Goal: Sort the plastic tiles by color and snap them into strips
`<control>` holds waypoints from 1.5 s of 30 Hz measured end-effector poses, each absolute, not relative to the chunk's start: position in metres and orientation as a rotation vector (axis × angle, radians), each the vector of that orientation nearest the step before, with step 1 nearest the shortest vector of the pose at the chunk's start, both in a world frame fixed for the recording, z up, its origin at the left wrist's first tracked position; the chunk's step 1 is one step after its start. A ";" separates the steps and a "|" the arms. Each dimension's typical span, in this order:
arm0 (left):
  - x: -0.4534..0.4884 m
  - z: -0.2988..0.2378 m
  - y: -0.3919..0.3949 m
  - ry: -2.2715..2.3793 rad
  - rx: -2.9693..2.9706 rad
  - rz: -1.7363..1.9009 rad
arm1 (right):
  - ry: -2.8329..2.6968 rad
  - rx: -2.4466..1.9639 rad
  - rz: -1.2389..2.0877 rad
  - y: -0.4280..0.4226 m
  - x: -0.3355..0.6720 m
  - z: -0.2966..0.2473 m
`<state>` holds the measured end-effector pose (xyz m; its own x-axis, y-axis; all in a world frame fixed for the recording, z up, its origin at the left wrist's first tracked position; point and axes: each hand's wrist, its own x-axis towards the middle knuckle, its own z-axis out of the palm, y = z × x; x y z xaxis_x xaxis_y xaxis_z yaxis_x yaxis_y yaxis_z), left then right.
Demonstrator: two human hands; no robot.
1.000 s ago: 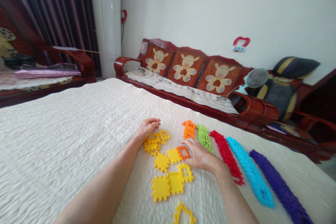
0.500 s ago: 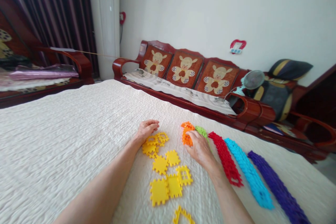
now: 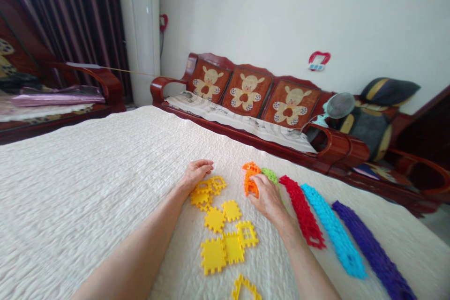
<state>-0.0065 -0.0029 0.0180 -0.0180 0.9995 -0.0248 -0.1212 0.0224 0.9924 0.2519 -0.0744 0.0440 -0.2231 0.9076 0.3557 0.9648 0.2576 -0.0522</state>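
My right hand (image 3: 266, 193) has thumb and fingers closed around an orange interlocking tile (image 3: 250, 183) with notched edges. Just beyond it lies more orange, a small group of tiles (image 3: 251, 166). My left hand (image 3: 199, 172) rests on the white quilted cover, fingers loosely stretched to the right with nothing in them. Right below that hand is a loose pile of yellow tiles (image 3: 201, 198). Several other yellow tiles (image 3: 213, 256) lie spread toward me, some solid and some window-shaped. Partly behind my right hand is a lime-green row of tiles (image 3: 270, 175).
To the right, a red row (image 3: 305, 213), a light-blue row (image 3: 333, 232) and a purple row (image 3: 374, 253) of tiles slant across the quilted cover (image 3: 105, 164). A wooden sofa (image 3: 225, 132) with bear cushions stands behind, with a small fan (image 3: 339, 105) at its right end.
The orange tile in my right hand has tilted slightly, and its edge shows lower. My left hand and the yellow tiles stay put.
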 end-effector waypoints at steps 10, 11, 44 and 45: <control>-0.006 0.020 -0.005 1.141 1.101 1.277 | -2.269 -1.781 -0.213 -0.076 0.254 0.041; -0.006 0.020 -0.005 1.144 1.103 1.274 | -2.269 -1.781 -0.215 -0.076 0.254 0.041; -0.009 0.016 -0.001 1.149 1.109 1.259 | -2.141 -1.516 -0.080 -0.107 0.240 0.051; -0.009 0.016 0.000 1.144 1.102 1.266 | -2.124 -1.508 -0.053 -0.117 0.239 0.049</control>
<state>-0.0094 -0.0001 0.0156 -0.0189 0.9997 -0.0165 -0.1175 0.0141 0.9930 0.2393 -0.1166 0.0487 -0.2364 0.8672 0.4382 0.8879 0.3760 -0.2651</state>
